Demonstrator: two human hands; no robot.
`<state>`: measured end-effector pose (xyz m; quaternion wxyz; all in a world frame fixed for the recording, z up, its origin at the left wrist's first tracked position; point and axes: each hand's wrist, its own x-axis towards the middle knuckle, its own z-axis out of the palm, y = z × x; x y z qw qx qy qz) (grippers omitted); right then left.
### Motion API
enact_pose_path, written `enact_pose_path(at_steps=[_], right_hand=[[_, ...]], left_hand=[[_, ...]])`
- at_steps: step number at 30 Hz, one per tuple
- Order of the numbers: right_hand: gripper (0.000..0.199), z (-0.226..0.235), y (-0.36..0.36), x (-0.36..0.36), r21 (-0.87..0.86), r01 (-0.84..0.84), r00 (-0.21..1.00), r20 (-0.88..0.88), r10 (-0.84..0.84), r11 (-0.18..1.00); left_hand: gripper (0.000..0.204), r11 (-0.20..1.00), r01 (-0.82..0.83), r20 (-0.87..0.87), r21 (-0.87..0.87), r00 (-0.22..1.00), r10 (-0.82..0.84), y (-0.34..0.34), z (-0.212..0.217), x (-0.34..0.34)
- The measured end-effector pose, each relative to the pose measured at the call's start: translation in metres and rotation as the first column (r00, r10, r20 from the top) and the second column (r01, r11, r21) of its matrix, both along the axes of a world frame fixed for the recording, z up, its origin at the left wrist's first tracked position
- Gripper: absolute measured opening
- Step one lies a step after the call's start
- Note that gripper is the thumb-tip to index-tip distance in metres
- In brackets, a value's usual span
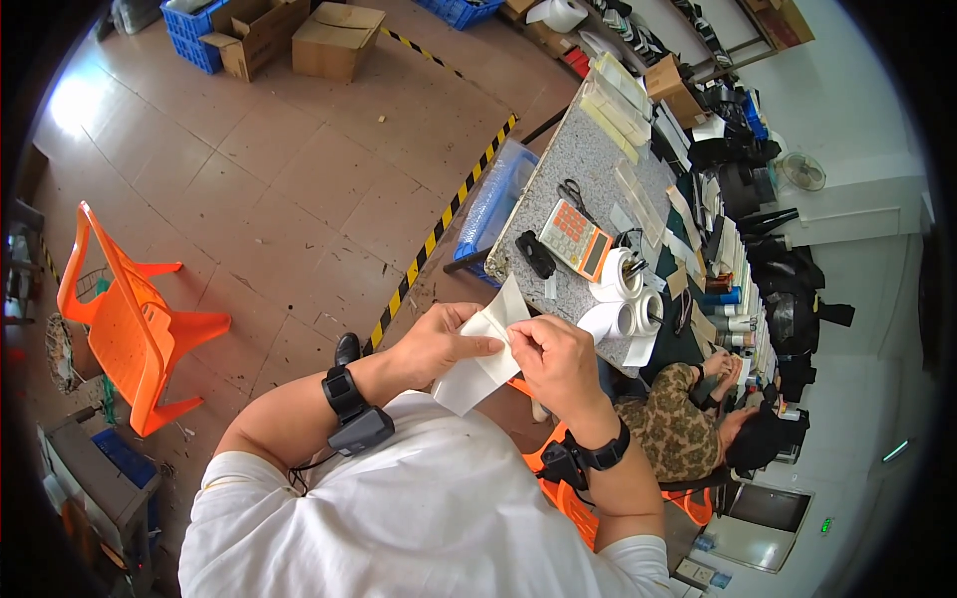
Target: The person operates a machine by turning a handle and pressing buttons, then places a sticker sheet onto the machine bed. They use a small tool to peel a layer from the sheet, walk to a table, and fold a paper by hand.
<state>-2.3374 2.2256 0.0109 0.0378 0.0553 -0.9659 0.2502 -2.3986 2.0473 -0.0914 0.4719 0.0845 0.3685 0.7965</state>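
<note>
A pale cream sheet (469, 382), of paper or thin fabric, is held up in front of my chest. My left hand (441, 344) grips its left side, thumb lying across the front. On the right edge my right hand (554, 361) pinches the sheet between thumb and fingertips. A crease or fold runs between the two hands, and one pointed corner rises above them. Whether it is one layer or several I cannot tell. Each wrist wears a black strap with a small dark box.
A speckled table (543, 194) at the right carries a calculator (576, 237), scissors (573, 194) and white rolls (610, 319). Beyond it sits a co-worker in a camouflage top (673, 424). An orange chair (130, 314) stands at the left; cardboard boxes (337, 42) lie on the far floor.
</note>
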Motion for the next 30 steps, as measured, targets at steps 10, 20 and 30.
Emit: enact_pose_path(at_steps=[10,20,30], right_hand=[[0.009,0.01,-0.005,0.004,-0.09,0.112,0.993,0.057,-0.108,0.99],[0.007,0.002,-0.008,0.005,0.086,-0.013,0.992,-0.121,0.023,0.996],[0.006,-0.004,-0.006,0.005,0.101,-0.03,0.998,-0.055,0.035,0.994]], left_hand=[[0.03,0.998,0.008,0.052,0.056,0.999,-0.011,-0.001,-0.001,-0.001],[0.029,1.0,-0.005,0.028,0.02,1.0,0.005,-0.003,-0.003,0.001],[0.025,0.993,-0.033,-0.211,-0.114,0.977,0.008,-0.003,-0.008,0.005]])
